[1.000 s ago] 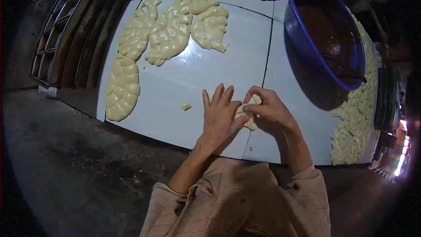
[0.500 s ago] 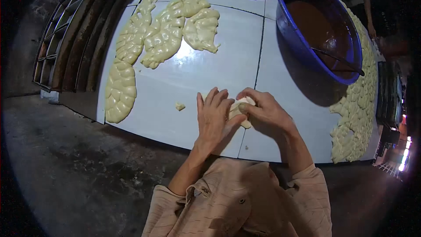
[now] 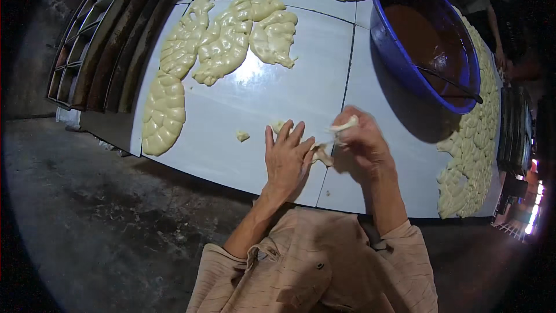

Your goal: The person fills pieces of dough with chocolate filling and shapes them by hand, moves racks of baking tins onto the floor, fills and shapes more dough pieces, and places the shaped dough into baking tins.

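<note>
My left hand (image 3: 288, 159) lies with fingers spread on the white tiled table, partly over pale dough. Beside its thumb is a small flattened piece of dough (image 3: 322, 155), and a bit of dough (image 3: 278, 127) shows past its fingertips. My right hand (image 3: 364, 139), a little blurred, is raised just to the right with a torn strip of dough (image 3: 348, 124) pinched in its fingers. A small lump of dough (image 3: 242, 135) sits alone to the left of my left hand.
Glossy joined dough pieces (image 3: 223, 43) cover the table's far left. A blue basin (image 3: 387, 43) of brown liquid, with a dark stick across it, stands at the right. Beyond it spreads more dough (image 3: 472, 156). Dark metal trays (image 3: 92, 40) lean at the left edge. Another person's arm (image 3: 495, 29) shows far right.
My right hand has lifted away from my left hand, up and to the right, pulling a strip of dough off the piece. My left hand has stayed nearly in place.
</note>
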